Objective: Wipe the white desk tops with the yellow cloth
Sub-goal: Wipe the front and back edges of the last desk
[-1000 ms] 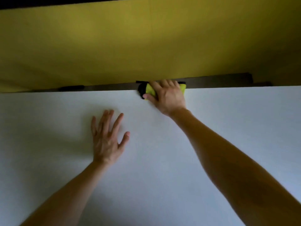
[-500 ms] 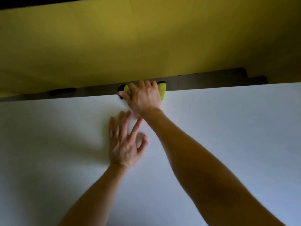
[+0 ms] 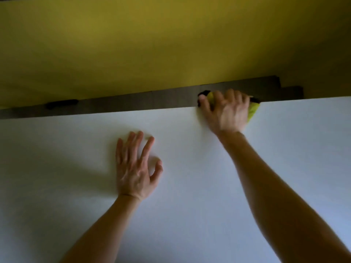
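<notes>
The right hand (image 3: 226, 111) has slid along the far edge of the white desk top (image 3: 190, 186). Half a second ago it was just above the left hand's fingertips; now it is well off to their right. Its fingers are bent over the bunched yellow cloth (image 3: 253, 111), holding it down on the desk's back edge, thumb stuck out to the left. The hand is blurred. The cloth shows only as a yellow corner past the little-finger side, with bits of black trim at either end. The left hand (image 3: 135, 168) has stayed flat on the desk, fingers spread and relaxed, grasping nothing. Behind the desk run a dark strip (image 3: 133, 103) and the yellow partition (image 3: 152, 44).
</notes>
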Demonstrator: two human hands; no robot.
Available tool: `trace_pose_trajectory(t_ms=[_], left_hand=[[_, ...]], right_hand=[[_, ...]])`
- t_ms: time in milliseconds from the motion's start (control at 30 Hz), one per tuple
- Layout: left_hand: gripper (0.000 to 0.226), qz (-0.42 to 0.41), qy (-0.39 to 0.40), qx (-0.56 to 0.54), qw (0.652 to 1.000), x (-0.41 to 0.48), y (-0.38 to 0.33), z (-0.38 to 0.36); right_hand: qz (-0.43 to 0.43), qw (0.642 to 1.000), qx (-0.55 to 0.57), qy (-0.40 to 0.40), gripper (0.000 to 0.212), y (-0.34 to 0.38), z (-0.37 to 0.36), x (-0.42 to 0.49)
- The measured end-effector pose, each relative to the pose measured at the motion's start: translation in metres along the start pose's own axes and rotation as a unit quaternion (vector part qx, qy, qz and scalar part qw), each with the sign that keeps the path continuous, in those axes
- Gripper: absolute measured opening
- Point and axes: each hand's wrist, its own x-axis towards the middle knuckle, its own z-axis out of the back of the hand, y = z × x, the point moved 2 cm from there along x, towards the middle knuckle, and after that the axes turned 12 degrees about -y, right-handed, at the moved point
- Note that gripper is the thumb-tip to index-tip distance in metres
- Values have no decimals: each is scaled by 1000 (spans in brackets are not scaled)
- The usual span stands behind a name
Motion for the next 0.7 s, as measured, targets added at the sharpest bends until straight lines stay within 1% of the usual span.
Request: trace_pose_trajectory(t_ms=[100, 167, 233, 267, 333, 467, 533, 567, 633, 667, 700], left_hand=[[70, -6, 7, 10, 1000, 1, 1, -2], [70, 2, 14, 24, 1000, -1, 2, -3], [70, -2, 9, 21, 1000, 0, 1, -4], [71, -5, 3, 16, 1000, 1, 1, -5], [71, -12, -10, 3, 1000, 0, 2, -3], [71, -12, -21, -2, 1000, 0, 0, -3], [71, -9, -24, -8, 1000, 1, 0, -4], [71, -8, -25, -9, 1000, 2, 0, -4], [70, -5, -22, -14, 1000, 2, 0, -4], [69, -6, -23, -18, 1000, 1, 0, -4], [69, -8, -25, -20, 999, 0, 0, -3]], right_hand=[[97, 990, 80, 57, 57, 130, -6, -15], [131, 981, 113, 84, 58, 182, -7, -23], [161, 970, 160, 91, 58, 186, -10, -24], [178, 963, 184, 80, 60, 172, -13, -21], [198, 957, 207, 56, 63, 115, -15, -14], [136, 980, 147, 13, 61, -46, -6, 10], [93, 991, 100, -11, 61, -91, 4, 14], [52, 997, 56, -18, 59, -92, 1, 11], [-52, 997, -39, -36, 57, -53, -7, 4], [-82, 995, -45, -38, 55, -18, -9, 0], [-76, 997, -17, -30, 54, 24, -11, -4]])
